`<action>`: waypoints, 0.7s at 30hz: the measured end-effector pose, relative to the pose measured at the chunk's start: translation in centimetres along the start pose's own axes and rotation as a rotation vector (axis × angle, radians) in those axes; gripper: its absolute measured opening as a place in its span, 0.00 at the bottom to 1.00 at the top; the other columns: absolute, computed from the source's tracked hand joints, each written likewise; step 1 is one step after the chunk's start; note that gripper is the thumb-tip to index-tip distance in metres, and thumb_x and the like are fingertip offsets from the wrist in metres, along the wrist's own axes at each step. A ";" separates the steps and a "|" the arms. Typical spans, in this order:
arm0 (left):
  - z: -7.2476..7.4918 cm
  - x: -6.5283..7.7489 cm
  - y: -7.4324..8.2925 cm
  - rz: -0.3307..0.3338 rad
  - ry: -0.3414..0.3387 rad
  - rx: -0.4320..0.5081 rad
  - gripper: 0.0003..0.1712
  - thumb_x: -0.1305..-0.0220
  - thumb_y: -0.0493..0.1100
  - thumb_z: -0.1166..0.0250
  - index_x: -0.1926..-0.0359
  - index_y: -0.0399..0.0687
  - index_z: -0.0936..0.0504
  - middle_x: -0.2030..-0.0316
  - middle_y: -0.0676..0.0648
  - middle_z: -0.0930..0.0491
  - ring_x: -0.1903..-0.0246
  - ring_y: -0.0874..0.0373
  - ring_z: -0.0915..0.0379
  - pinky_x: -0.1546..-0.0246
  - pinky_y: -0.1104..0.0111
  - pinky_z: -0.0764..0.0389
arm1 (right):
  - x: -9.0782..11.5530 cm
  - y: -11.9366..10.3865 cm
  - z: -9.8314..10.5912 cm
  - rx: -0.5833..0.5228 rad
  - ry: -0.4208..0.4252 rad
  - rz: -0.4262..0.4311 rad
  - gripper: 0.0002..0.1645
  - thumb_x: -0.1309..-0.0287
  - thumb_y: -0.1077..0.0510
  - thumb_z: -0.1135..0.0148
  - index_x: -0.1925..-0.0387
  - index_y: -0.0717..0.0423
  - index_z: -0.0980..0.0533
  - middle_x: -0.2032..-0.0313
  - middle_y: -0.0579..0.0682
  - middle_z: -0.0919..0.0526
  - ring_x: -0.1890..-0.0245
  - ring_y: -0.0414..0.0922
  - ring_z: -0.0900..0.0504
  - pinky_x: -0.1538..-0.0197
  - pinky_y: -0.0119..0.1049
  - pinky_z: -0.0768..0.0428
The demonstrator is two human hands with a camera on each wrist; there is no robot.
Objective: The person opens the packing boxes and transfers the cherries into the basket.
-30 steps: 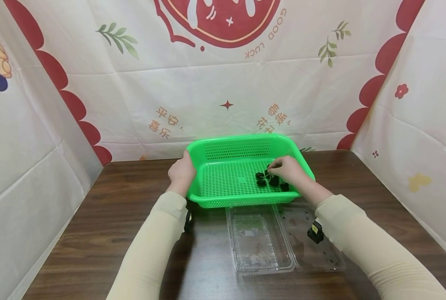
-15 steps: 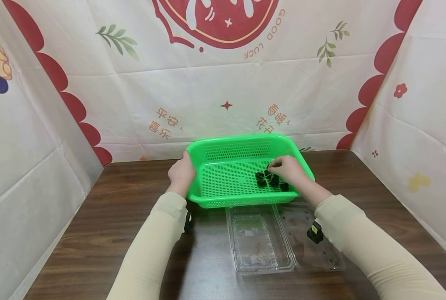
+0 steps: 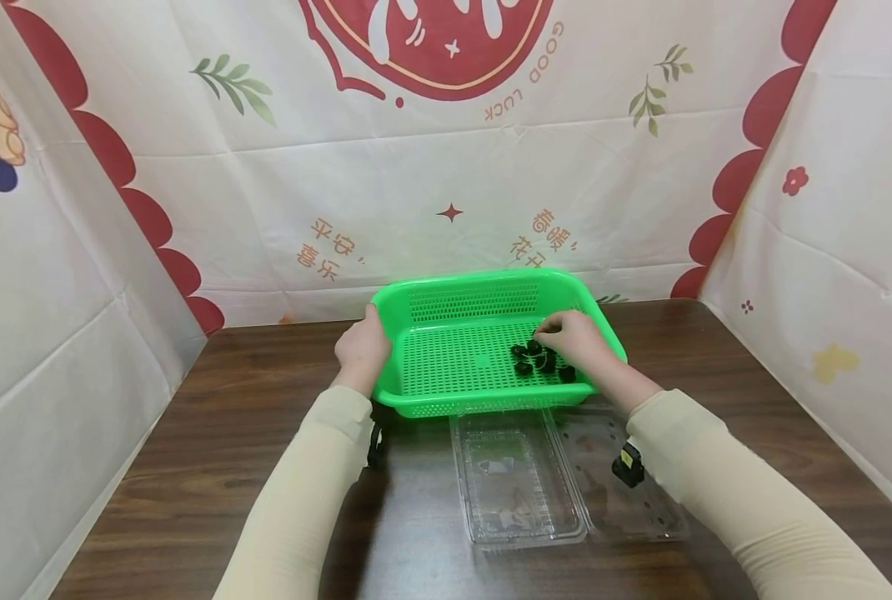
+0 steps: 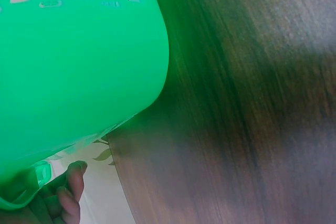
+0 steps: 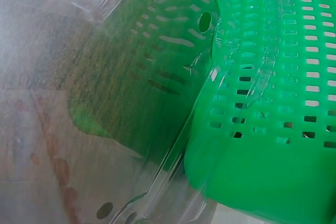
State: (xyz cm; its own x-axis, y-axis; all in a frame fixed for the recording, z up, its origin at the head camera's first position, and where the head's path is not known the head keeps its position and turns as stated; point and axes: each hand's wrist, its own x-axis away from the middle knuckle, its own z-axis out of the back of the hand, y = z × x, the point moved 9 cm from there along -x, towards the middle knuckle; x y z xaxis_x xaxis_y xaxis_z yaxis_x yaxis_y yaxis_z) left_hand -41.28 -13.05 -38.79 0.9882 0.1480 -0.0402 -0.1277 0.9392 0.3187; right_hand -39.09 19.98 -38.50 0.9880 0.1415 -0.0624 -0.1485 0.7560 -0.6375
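Observation:
A green perforated plastic basket (image 3: 446,362) stands on the table. My left hand (image 3: 363,343) grips its left rim; the left wrist view shows curled fingers (image 4: 73,187) under the rim. Inside at the right lies a cluster of small round black fruit-like pieces (image 3: 549,362), with thin pale stems among them. My right hand (image 3: 575,335) reaches over the basket's right side, thumb and forefinger pinched at the top of the cluster. A black round piece (image 3: 533,345) sits just below those fingertips. The right wrist view does not show the right hand.
In front of the basket lies a clear plastic box (image 3: 517,487), hinged to a clear lid (image 3: 614,483) with holes, opened flat to the right. The brown wood table (image 3: 228,467) meets a printed cloth backdrop (image 3: 386,175) behind and at both sides.
The black round piece below my right fingertips shows more clearly now, and the cluster has shifted slightly. My left hand keeps its grip on the rim. The head view has moved a little.

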 end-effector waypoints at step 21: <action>0.0 0.0 0.0 -0.001 -0.003 0.003 0.34 0.29 0.40 0.48 0.26 0.46 0.47 0.59 0.38 0.19 0.67 0.46 0.21 0.73 0.55 0.23 | -0.2 0.2 0.0 -0.015 0.012 -0.005 0.15 0.33 0.57 0.41 0.51 0.63 0.19 0.52 0.59 0.19 0.53 0.55 0.21 0.53 0.51 0.23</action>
State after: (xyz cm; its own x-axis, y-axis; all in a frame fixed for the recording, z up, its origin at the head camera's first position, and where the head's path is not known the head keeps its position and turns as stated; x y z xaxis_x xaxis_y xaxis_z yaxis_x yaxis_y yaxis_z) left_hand -41.31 -13.07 -38.76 0.9886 0.1458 -0.0374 -0.1262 0.9385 0.3212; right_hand -39.36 20.11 -38.62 0.9892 0.1299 -0.0682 -0.1428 0.7468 -0.6495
